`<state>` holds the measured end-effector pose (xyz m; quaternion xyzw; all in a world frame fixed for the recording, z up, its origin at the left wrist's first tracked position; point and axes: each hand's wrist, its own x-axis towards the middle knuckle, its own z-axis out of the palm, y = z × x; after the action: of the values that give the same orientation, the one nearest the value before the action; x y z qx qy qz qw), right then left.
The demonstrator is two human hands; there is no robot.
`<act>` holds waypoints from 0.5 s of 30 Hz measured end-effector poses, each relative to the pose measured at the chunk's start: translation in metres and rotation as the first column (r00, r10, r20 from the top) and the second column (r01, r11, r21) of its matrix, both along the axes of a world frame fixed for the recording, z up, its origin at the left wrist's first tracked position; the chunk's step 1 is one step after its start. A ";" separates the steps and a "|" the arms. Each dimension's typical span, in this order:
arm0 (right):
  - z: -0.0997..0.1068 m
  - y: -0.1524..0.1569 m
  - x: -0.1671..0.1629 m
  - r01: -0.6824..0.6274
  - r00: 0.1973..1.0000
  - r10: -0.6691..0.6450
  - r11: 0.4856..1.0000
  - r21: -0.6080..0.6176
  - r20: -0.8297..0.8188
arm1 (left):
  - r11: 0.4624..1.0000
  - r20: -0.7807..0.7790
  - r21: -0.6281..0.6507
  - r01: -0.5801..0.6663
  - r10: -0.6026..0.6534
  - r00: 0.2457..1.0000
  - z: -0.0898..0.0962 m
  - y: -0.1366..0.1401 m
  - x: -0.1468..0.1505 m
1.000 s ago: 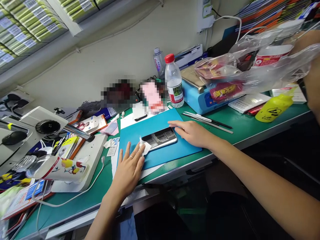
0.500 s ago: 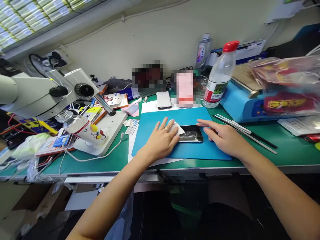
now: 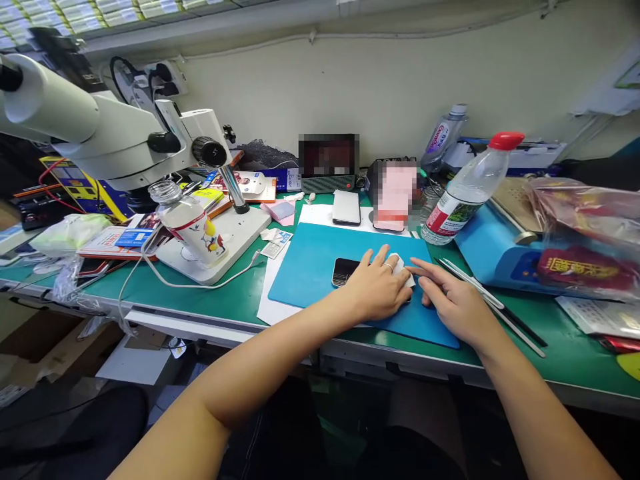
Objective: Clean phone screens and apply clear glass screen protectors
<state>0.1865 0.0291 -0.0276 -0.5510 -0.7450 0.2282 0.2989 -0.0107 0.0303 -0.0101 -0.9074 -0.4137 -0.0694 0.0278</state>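
A dark-screened phone point(image 3: 343, 272) lies flat on a blue mat point(image 3: 310, 253), its right part mostly covered by my left hand point(image 3: 377, 287). Under that hand's fingers a white tissue point(image 3: 400, 264) is pressed against the phone's right end. The fingers are slightly spread over the tissue, and one wears a ring. My right hand point(image 3: 447, 297) rests at the phone's right end with index finger and thumb stretched out. Its index fingertip is close beside the tissue; whether it touches is unclear. Nothing is visible inside the right hand.
To the left stands a microscope point(image 3: 125, 143), with a decorated glass bottle point(image 3: 193, 227) on its base. Behind the mat lie a white phone-like slab point(image 3: 347, 207) and a partly blurred pink device point(image 3: 395, 190). A red-capped bottle point(image 3: 465, 193), thin tools point(image 3: 500, 307) and a blue scale point(image 3: 480, 247) are on the right.
My left hand has slid the tissue rightward along the phone, uncovering its left end and covering its right. My right hand stays beside the phone's right end. The camera view has shifted.
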 end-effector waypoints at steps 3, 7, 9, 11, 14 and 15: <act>-0.002 0.001 0.001 0.000 1.000 -0.001 1.000 -0.013 -0.026 | 1.000 0.005 -0.001 0.011 -0.011 1.000 -0.001 -0.006 -0.008; -0.005 0.001 0.002 -0.016 0.998 0.013 0.999 -0.045 -0.060 | 1.000 0.027 0.004 0.022 -0.022 0.999 -0.001 -0.022 -0.033; -0.005 0.001 0.002 -0.014 0.999 0.012 0.999 -0.044 -0.052 | 1.000 0.041 -0.022 0.014 -0.013 0.999 -0.001 -0.030 -0.051; -0.003 0.000 0.001 -0.005 1.000 0.005 1.000 -0.023 -0.020 | 0.997 0.044 -0.080 -0.010 0.014 0.999 0.000 -0.037 -0.070; 0.002 -0.002 -0.001 0.002 1.000 -0.002 1.000 -0.003 0.027 | 0.983 0.040 -0.169 -0.072 0.080 0.996 0.000 -0.045 -0.097; 0.003 -0.002 -0.001 0.002 0.999 -0.001 1.000 -0.004 0.034 | 0.978 0.042 -0.189 -0.093 0.103 0.994 0.000 -0.047 -0.103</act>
<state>0.1851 0.0268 -0.0246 -0.5559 -0.7490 0.2201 0.2855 -0.1138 -0.0164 -0.0102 -0.8824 -0.4632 -0.0520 -0.0646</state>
